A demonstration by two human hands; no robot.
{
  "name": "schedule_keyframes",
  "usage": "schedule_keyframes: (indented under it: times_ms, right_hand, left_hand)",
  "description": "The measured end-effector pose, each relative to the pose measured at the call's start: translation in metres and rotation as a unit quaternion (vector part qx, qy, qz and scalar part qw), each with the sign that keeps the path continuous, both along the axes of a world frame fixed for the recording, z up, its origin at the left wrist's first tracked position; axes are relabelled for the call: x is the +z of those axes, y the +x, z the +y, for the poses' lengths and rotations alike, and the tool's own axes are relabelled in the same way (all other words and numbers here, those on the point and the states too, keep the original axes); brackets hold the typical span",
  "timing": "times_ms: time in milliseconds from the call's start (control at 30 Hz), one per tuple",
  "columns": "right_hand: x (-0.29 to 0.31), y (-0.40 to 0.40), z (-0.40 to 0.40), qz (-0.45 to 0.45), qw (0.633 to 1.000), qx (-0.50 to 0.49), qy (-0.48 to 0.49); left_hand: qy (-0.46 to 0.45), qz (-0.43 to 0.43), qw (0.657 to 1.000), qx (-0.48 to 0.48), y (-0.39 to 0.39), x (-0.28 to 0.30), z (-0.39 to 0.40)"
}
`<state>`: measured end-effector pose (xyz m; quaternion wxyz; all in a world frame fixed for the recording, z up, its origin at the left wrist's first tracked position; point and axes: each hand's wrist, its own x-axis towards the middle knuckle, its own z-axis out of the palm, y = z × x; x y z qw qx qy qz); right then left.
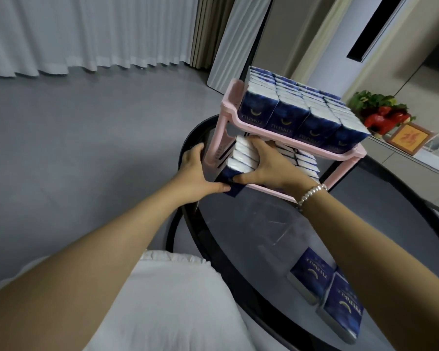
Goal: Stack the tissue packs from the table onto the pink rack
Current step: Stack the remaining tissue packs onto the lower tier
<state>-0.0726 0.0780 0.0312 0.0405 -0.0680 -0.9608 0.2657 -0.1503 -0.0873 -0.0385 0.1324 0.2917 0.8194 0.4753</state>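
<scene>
A pink two-tier rack (230, 107) stands at the far side of a round dark glass table (380, 198). Its top shelf is filled with upright blue-and-white tissue packs (312, 122). At the lower shelf's left front, a row of tissue packs (241, 158) sits between my hands. My left hand (195, 173) presses the row's left end beside the rack's post, thumb on the front pack. My right hand (269, 165) lies over the row's right side, fingers curled on it. More packs (306, 160) fill the lower shelf behind. Two packs (327, 290) lie on the table near me.
A crumpled clear plastic wrapper (271, 224) lies on the glass in front of the rack. Grey floor (86, 148) spreads to the left, white curtains behind it. A low cabinet with a red ornament (383, 115) and a framed picture (408, 138) stands at the right.
</scene>
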Motion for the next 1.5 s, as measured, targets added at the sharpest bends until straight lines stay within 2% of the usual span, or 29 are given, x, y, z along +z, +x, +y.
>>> schedule_keyframes:
  times_ms: [167,533,800,933,1033,1300,1500]
  right_hand:
    - [0.001,-0.017,0.005,0.013,0.999,0.028,-0.023]
    - [-0.005,-0.041,0.016,0.019,0.999,-0.025,-0.021]
    - [0.006,-0.050,0.022,-0.067,0.995,0.058,-0.052]
    - [-0.002,-0.056,0.027,-0.044,0.995,0.007,-0.089]
    - [-0.011,-0.061,0.031,-0.037,0.997,-0.041,-0.055]
    - [-0.014,-0.077,0.025,-0.049,0.995,-0.078,0.041]
    - [-0.004,-0.082,0.023,-0.088,0.990,-0.096,0.046]
  left_hand:
    - [0.003,-0.003,0.999,-0.040,-0.013,-0.004,0.012]
    - [0.052,0.069,0.995,0.059,-0.015,-0.003,0.021]
    - [0.086,0.095,0.987,0.096,-0.015,-0.005,0.031]
    - [0.099,0.107,0.981,0.126,-0.013,-0.008,0.036]
    - [0.101,0.099,0.980,0.141,-0.011,-0.010,0.037]
    - [0.105,0.083,0.979,0.154,-0.009,-0.014,0.040]
    - [0.110,0.074,0.980,0.150,-0.008,-0.011,0.038]
